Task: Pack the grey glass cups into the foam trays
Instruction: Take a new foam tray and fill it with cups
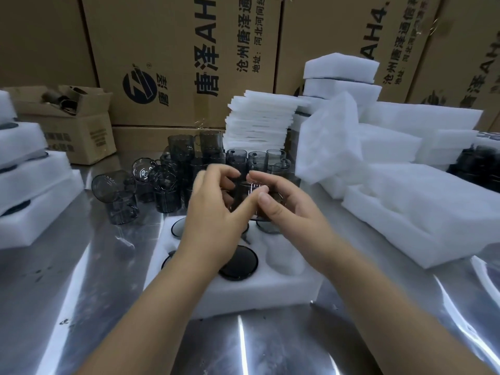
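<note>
Currently the left hand point(213, 217) and right hand point(289, 209) curl around 1 grey glass cup point(247, 197) above the foam tray point(257, 293). It is likely slick and breakable (best held by its walls), with an empty pocket point(284, 255) at its 5 o'clock.

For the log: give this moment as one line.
left hand, right hand: holding grey glass cup | above foam tray | front-right pocket empty
</note>
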